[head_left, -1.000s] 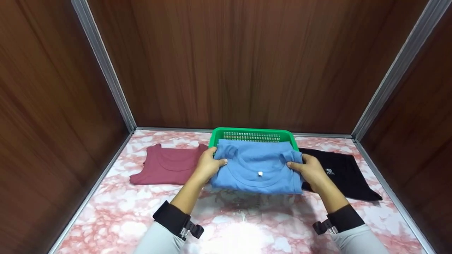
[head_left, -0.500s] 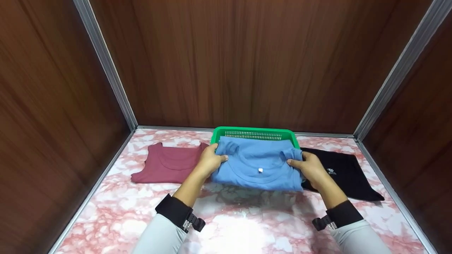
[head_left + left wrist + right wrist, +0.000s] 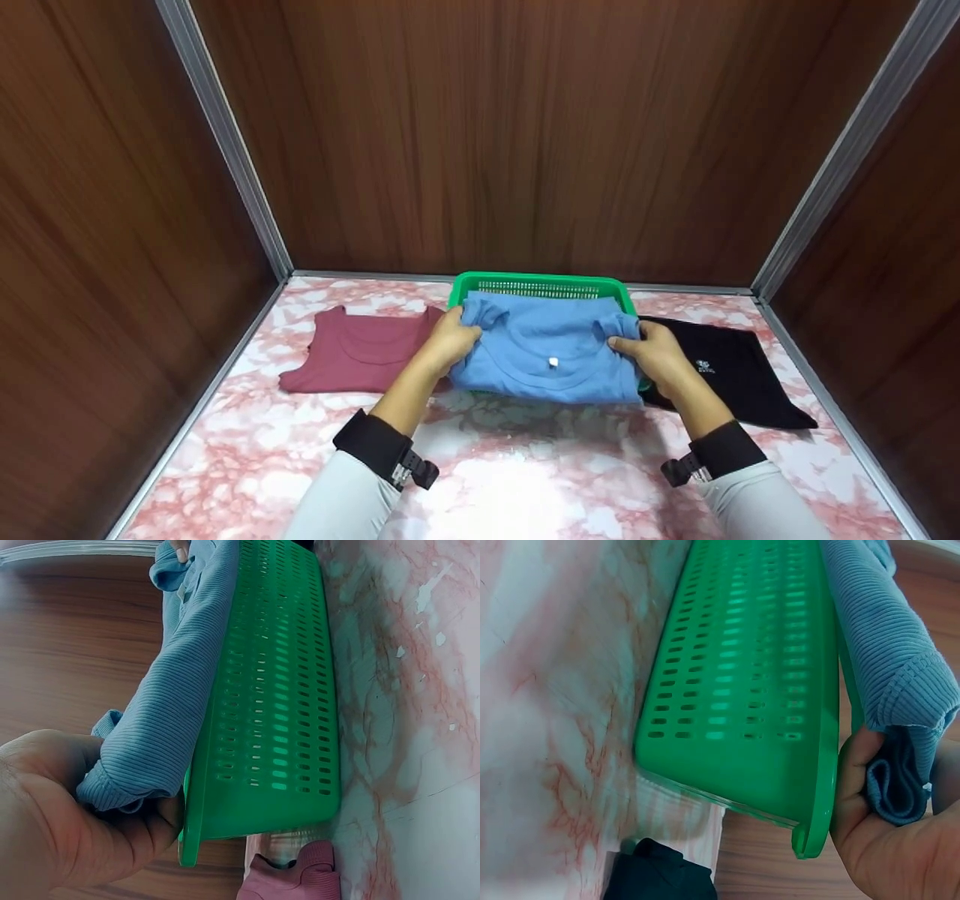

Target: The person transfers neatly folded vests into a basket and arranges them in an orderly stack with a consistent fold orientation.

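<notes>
A folded blue ribbed top (image 3: 540,352) with a round neckline and a small white tag spans both hands over a green perforated basket (image 3: 540,281). My left hand (image 3: 452,341) grips its left side, thumb on top and fingers beneath. On the opposite side my right hand (image 3: 656,356) holds it the same way. In the left wrist view the blue top (image 3: 161,701) lies along the basket's rim, and the left fingers (image 3: 142,836) are right at that rim. The right wrist view shows the rolled layers of the top (image 3: 900,682) between thumb and fingers, beside the basket wall (image 3: 735,690).
To the left a maroon top (image 3: 364,352) lies folded flat on the marble-patterned table (image 3: 495,480). A black folded garment (image 3: 731,371) with a small white print lies to the right. Brown wood panels (image 3: 525,135) with metal edging enclose the back and both sides.
The blue top has shifted slightly away from me and lies a little farther over the basket. Both hands keep their grip on it.
</notes>
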`<control>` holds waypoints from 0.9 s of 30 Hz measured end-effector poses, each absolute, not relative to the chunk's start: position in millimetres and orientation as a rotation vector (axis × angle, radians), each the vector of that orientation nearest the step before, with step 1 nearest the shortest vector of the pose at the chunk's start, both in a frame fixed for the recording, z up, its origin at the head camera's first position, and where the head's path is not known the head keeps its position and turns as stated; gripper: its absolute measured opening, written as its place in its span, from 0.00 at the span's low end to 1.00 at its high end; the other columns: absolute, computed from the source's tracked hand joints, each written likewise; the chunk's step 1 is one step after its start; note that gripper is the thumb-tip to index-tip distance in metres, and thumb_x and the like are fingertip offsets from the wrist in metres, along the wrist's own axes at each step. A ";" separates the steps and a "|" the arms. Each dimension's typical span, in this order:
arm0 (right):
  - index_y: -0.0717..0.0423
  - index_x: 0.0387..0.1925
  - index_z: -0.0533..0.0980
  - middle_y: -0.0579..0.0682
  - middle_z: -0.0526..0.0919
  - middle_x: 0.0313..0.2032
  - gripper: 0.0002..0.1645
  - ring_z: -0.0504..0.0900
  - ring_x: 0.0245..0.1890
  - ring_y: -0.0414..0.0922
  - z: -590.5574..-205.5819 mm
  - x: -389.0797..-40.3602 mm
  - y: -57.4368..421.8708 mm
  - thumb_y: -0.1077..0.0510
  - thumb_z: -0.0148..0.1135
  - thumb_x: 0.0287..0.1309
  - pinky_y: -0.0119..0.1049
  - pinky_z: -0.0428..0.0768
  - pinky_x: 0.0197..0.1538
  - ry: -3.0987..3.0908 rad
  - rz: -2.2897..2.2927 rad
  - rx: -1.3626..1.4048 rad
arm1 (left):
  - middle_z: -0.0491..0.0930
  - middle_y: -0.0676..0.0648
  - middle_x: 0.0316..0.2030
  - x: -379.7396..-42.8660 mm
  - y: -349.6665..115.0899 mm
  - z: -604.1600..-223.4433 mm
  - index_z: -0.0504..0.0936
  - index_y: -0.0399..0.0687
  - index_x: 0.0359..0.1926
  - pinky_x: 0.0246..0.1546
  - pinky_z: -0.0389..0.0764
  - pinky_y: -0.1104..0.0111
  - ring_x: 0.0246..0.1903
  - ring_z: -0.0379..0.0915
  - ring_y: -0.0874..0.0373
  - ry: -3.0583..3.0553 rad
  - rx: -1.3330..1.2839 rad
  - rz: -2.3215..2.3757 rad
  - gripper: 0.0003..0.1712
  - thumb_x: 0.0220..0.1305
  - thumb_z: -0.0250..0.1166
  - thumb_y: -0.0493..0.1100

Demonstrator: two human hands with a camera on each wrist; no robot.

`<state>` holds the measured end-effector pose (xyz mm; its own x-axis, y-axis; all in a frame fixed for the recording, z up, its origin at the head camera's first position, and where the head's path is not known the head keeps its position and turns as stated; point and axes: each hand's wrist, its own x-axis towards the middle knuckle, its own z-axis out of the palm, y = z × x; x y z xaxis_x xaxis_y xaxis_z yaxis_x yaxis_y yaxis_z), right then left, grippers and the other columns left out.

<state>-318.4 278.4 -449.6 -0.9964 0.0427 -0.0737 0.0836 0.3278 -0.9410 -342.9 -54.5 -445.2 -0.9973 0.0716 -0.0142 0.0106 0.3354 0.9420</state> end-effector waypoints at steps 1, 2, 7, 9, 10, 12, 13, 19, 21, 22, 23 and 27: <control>0.67 0.55 0.70 0.62 0.78 0.46 0.28 0.82 0.34 0.45 -449.5 -319.0 278.6 0.54 0.66 0.58 0.39 0.82 0.35 2.539 -1.792 0.117 | 0.68 0.37 0.62 -343.7 -54.5 -445.0 0.61 0.32 0.67 0.65 0.65 0.54 0.62 0.64 0.48 2.532 0.071 1.770 0.32 0.62 0.56 0.35; 0.67 0.55 0.70 0.62 0.78 0.47 0.28 0.82 0.34 0.45 -449.5 -319.7 278.7 0.55 0.66 0.58 0.39 0.82 0.35 2.545 -1.792 0.116 | 0.68 0.37 0.63 -344.5 -54.6 -444.9 0.61 0.32 0.67 0.65 0.65 0.53 0.62 0.63 0.48 2.541 0.062 1.760 0.33 0.62 0.56 0.35; 0.67 0.55 0.70 0.62 0.78 0.48 0.28 0.81 0.35 0.45 -450.6 -323.6 279.2 0.55 0.66 0.58 0.38 0.81 0.36 2.575 -1.769 0.106 | 0.68 0.36 0.63 -347.7 -55.0 -444.2 0.62 0.32 0.67 0.64 0.65 0.53 0.63 0.63 0.46 2.592 0.032 1.703 0.34 0.60 0.59 0.33; 0.67 0.55 0.71 0.63 0.78 0.49 0.29 0.81 0.36 0.46 -451.1 -324.8 279.2 0.54 0.66 0.58 0.38 0.81 0.37 2.578 -1.769 0.107 | 0.68 0.36 0.63 -348.5 -55.0 -443.8 0.62 0.33 0.67 0.64 0.65 0.53 0.63 0.63 0.45 2.598 0.024 1.698 0.34 0.61 0.60 0.33; 0.67 0.56 0.70 0.63 0.78 0.49 0.29 0.80 0.37 0.47 -451.3 -325.4 279.4 0.54 0.66 0.58 0.38 0.81 0.37 2.585 -1.764 0.102 | 0.68 0.36 0.63 -348.8 -55.1 -443.4 0.63 0.33 0.67 0.64 0.66 0.53 0.63 0.64 0.45 2.600 0.024 1.698 0.33 0.61 0.61 0.33; 0.67 0.57 0.70 0.63 0.78 0.50 0.30 0.80 0.39 0.47 -452.1 -326.7 279.8 0.54 0.66 0.58 0.37 0.80 0.39 2.596 -1.757 0.100 | 0.69 0.36 0.62 -349.1 -55.6 -442.7 0.63 0.33 0.66 0.64 0.66 0.53 0.63 0.64 0.44 2.601 0.021 1.700 0.33 0.61 0.61 0.34; 0.67 0.57 0.70 0.63 0.77 0.50 0.31 0.79 0.41 0.48 -452.4 -327.6 279.7 0.53 0.66 0.58 0.37 0.80 0.39 2.598 -1.756 0.105 | 0.69 0.36 0.62 -349.4 -55.9 -442.6 0.63 0.33 0.66 0.64 0.65 0.53 0.63 0.63 0.44 2.599 0.020 1.705 0.33 0.61 0.61 0.34; 0.66 0.59 0.69 0.63 0.75 0.53 0.33 0.77 0.45 0.50 -453.2 -332.6 277.5 0.51 0.66 0.58 0.37 0.79 0.43 2.581 -1.753 0.152 | 0.67 0.37 0.64 -353.0 -55.7 -446.6 0.62 0.35 0.67 0.66 0.64 0.53 0.65 0.62 0.45 2.589 -0.010 1.737 0.33 0.62 0.61 0.34; 0.66 0.59 0.68 0.62 0.75 0.53 0.33 0.77 0.45 0.49 -452.7 -334.0 277.3 0.51 0.66 0.58 0.37 0.79 0.43 2.585 -1.750 0.164 | 0.67 0.37 0.64 -355.2 -54.4 -448.6 0.63 0.35 0.67 0.65 0.64 0.53 0.65 0.62 0.45 2.592 -0.015 1.743 0.33 0.62 0.61 0.34; 0.66 0.59 0.68 0.62 0.75 0.53 0.33 0.77 0.45 0.49 -452.2 -334.8 277.4 0.51 0.66 0.59 0.37 0.79 0.43 2.586 -1.752 0.169 | 0.68 0.37 0.64 -356.1 -53.8 -449.2 0.63 0.35 0.67 0.65 0.64 0.53 0.64 0.62 0.45 2.589 -0.015 1.754 0.33 0.62 0.61 0.34; 0.66 0.59 0.68 0.62 0.75 0.53 0.33 0.77 0.45 0.49 -451.6 -335.6 277.4 0.52 0.66 0.59 0.37 0.79 0.43 2.586 -1.754 0.172 | 0.68 0.37 0.64 -357.1 -53.3 -449.5 0.63 0.35 0.67 0.65 0.64 0.53 0.64 0.62 0.45 2.587 -0.015 1.763 0.33 0.62 0.61 0.34; 0.65 0.60 0.68 0.62 0.75 0.53 0.33 0.77 0.44 0.49 -450.0 -338.2 276.9 0.52 0.65 0.59 0.38 0.79 0.42 2.579 -1.760 0.180 | 0.65 0.37 0.66 -359.7 -53.0 -450.1 0.61 0.35 0.69 0.67 0.62 0.53 0.66 0.60 0.45 2.579 -0.030 1.785 0.34 0.63 0.60 0.34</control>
<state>-338.2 276.9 -450.0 -0.9933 0.0868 -0.0764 0.1028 0.3601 -0.9272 -359.7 -53.0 -450.1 -0.9998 -0.0128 -0.0147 -0.0183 0.3519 0.9359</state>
